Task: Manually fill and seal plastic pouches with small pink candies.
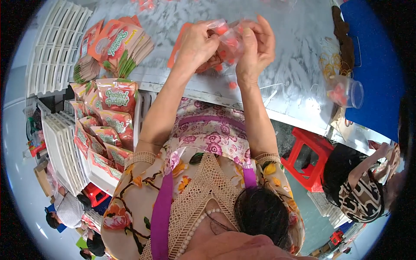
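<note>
Over the metal table [299, 82], my two hands are close together at clear plastic packets [229, 43] with red pieces inside. My left hand [195, 47] is closed, its thumb and fingers pinching the clear plastic from the left. My right hand [256, 52] grips the packets from the right, thumb pressed on the plastic and some fingers raised. A small red piece [233, 85] lies near my right wrist. Partly under my left hand rests a pink pouch [175, 45]; the rest of it is hidden.
Flat printed pouches [119, 43] lie fanned at the left. Filled pouches [116, 123] stand in a white crate [102, 175] beside my left arm. White plastic baskets [56, 47] are stacked beyond. At right are a clear jar [345, 92], rubber bands [331, 63], a red stool [310, 160] and another person [359, 186].
</note>
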{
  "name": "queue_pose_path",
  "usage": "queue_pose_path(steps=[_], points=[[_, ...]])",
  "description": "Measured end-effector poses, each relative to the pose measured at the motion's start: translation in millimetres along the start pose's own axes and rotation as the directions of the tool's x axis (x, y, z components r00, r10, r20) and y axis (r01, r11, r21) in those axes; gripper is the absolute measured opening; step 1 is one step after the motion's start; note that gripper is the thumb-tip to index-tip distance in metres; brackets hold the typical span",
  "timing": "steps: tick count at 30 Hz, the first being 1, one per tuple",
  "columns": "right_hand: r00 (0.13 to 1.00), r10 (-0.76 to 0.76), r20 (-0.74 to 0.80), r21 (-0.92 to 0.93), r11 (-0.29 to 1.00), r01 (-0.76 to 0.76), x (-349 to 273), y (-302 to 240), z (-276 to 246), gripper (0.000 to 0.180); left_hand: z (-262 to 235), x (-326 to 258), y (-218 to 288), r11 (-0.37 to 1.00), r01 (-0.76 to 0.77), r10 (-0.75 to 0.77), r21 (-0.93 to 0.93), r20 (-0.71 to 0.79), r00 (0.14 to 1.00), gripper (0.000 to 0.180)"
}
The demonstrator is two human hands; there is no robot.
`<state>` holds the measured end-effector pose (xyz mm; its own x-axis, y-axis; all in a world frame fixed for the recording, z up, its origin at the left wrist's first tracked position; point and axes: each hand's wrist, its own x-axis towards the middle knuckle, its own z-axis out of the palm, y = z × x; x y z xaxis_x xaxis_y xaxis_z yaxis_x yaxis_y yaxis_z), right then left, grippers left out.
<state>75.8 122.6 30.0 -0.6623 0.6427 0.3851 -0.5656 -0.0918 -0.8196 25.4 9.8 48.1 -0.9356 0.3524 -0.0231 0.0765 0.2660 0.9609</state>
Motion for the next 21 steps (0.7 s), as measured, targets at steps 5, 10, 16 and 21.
queue_pose_path(steps=[5, 10, 16, 21], points=[[0.992, 0.048, -0.117, 0.069, 0.997, -0.04, -1, -2, 4, 0.027, 2, -3, 3, 0.921, -0.173, 0.202, 0.35, -0.048, 0.978, 0.034], [0.958, 0.025, -0.286, -0.018, 0.999, -0.032, 7, 6, 4, 0.025, -4, -4, 16, 0.952, -0.185, 0.19, 0.244, 0.003, 0.982, 0.036], [0.979, -0.123, 0.165, -0.576, 0.793, 0.197, 3, 21, -5, 0.031, 1, -4, 12, 0.971, -0.138, 0.14, 0.195, 0.002, 0.99, 0.039], [0.962, 0.137, 0.238, -0.705, 0.705, 0.074, 19, -24, 1, 0.041, -6, -1, 3, 0.984, -0.105, 0.106, 0.143, 0.0, 0.994, 0.044]])
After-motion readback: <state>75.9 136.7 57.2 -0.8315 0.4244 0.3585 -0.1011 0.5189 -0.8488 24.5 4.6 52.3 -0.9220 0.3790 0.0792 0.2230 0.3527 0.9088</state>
